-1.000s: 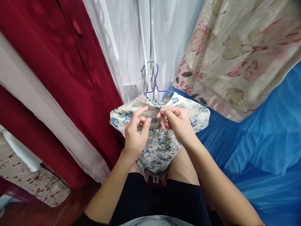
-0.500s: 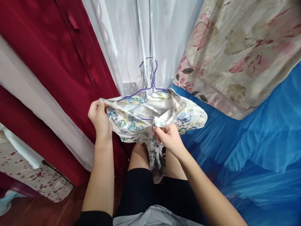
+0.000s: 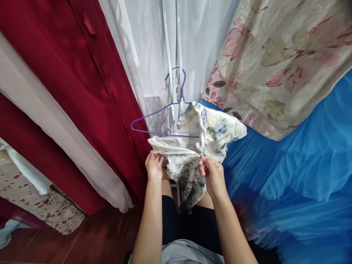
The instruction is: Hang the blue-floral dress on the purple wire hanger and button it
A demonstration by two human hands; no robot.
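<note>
- Purple hanger (image 3: 182, 93) now bare on L; floral garment (image 3: 220, 128) hangs by R shoulder only, looks approx. half off.
- Your L hand (image 3: 154, 167) pinches its loose edge, R hand (image 3: 213, 174) its front edge.

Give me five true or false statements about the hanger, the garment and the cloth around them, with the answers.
1. The hanger is yellow. False: it is purple.
2. On the left of the picture, one side of the hanger sticks out bare from the floral-print garment. True.
3. Only one hand is on the garment. False: the left hand and the right hand both hold its fabric.
4. Red fabric shows on the left of the picture, blue fabric on the right. True.
5. The garment is plain black. False: it is pale, with blue and yellow flowers.
</note>
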